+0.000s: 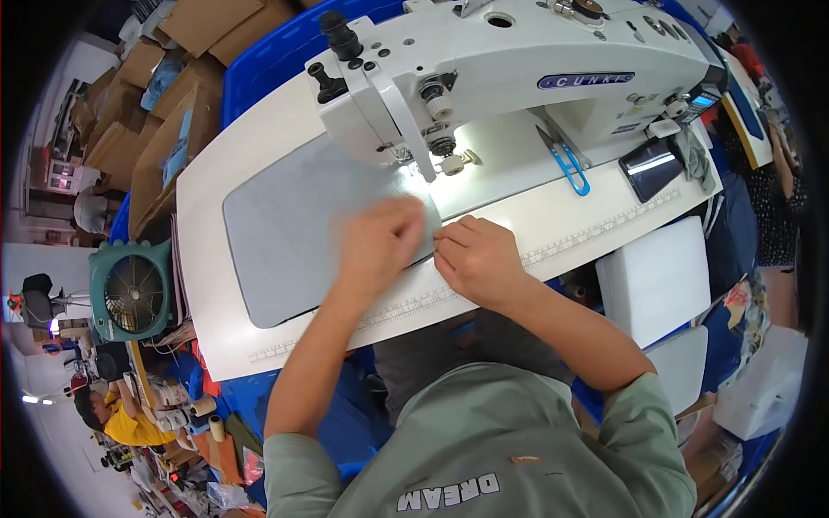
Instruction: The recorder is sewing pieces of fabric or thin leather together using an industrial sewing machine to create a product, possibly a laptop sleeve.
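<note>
A flat grey fabric panel [285, 229] with rounded corners and a dark edge lies on the white table, its far right part under the head of a sewing machine [509, 65]. Over the panel's right part is my left hand [380, 242], smeared by motion, with its fingers curled; whether it grips anything is hidden. My right hand [475, 259] is closed at the panel's near right corner, fingertips pinched on its edge. The needle area lies just beyond both hands, lit by the machine's lamp.
Blue-handled thread snips [566, 164] and a dark phone [651, 168] lie right of the needle. A printed ruler strip [604, 229] runs along the near table edge. Beside the table are a green fan [131, 289], cardboard boxes [177, 142] and a white stack [661, 281]. Another person [129, 423] sits far left.
</note>
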`<state>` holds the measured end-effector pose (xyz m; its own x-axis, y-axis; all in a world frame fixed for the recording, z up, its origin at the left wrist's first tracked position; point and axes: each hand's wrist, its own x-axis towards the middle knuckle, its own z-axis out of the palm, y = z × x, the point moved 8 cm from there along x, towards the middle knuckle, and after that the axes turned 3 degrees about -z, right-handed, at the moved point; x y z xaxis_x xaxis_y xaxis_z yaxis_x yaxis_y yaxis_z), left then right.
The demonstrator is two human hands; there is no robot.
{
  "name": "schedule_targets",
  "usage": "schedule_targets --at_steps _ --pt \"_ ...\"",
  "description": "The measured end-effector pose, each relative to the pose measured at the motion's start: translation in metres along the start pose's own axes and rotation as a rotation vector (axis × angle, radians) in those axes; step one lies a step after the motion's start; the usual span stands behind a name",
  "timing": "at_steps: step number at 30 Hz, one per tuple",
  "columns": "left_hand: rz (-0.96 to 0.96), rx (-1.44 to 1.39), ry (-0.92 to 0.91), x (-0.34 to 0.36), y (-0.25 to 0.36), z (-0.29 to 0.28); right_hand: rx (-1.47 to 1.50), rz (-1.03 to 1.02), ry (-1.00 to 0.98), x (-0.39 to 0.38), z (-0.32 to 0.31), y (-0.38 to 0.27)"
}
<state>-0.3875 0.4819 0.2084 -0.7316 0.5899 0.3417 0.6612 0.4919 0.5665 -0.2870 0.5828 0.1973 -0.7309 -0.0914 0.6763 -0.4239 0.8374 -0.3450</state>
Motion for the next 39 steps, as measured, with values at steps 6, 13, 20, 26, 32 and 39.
schedule_targets --at_steps 6,13,20,26,32,39 --pt "0.159 0.175 -0.083 0.009 0.003 0.005 -0.020 -0.001 -0.041 0.011 0.008 0.008" --pt "0.048 0.125 -0.239 0.016 -0.015 0.004 -0.051 0.013 -0.045 0.021 0.016 0.023" --pt "0.300 0.279 -0.489 -0.004 -0.035 -0.016 -0.064 0.023 -0.081 0.030 0.023 0.033" --pt "0.332 0.346 -0.431 0.013 -0.054 -0.017 -0.148 -0.017 -0.064 0.043 0.025 0.038" --pt "0.491 0.441 -0.425 0.007 -0.045 -0.009 -0.057 0.326 0.020 0.033 0.009 0.065" --pt "0.191 0.194 -0.475 0.026 -0.054 -0.013 -0.099 0.247 -0.004 0.031 0.013 0.066"
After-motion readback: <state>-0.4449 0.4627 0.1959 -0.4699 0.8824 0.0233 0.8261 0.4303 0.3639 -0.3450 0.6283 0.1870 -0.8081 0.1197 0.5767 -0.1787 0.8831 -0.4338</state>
